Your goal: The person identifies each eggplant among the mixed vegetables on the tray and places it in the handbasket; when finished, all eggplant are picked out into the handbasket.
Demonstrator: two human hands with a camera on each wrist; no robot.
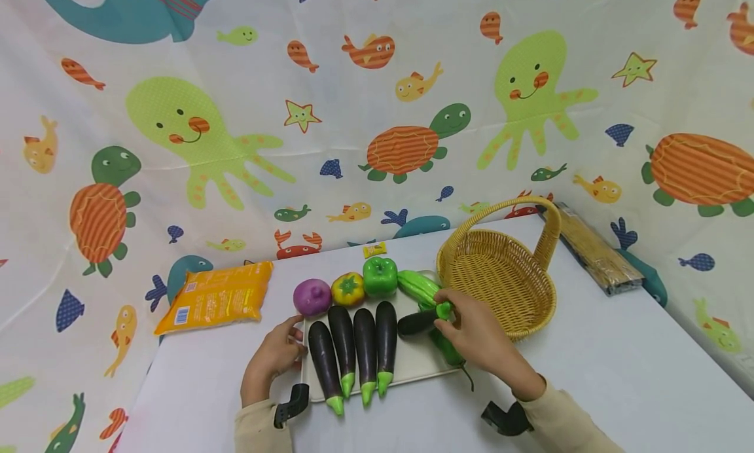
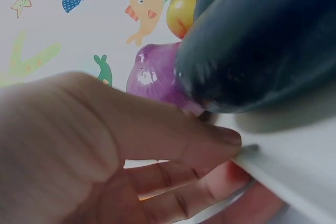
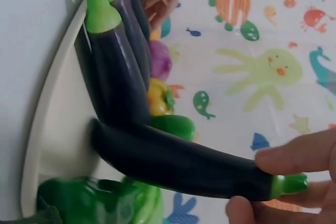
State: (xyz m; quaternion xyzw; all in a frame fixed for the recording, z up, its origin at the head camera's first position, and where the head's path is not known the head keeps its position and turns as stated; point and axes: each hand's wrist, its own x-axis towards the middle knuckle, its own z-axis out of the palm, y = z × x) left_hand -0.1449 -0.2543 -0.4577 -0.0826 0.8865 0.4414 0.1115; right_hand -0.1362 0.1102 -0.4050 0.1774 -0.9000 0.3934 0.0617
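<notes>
Four eggplants point(image 1: 365, 348) are lying side by side on the cream tray point(image 1: 412, 360), stems reaching its near edge. A fifth eggplant point(image 1: 416, 324) is slanting over the tray's right half, blunt end toward that row. Right hand point(image 1: 480, 325) is pinching it by the stem end, thumb and fingers clamped on. Left hand point(image 1: 277, 351) is pinching the tray's left edge, thumb above, fingers below. Long overhang from that pinch, so probably prone to swinging: keep it snug, wrist steady. Mind the long green pepper point(image 1: 446, 349) beside it. Can't tell if the blunt end is touching the tray. Don't lift the left edge; the row could roll.
</notes>
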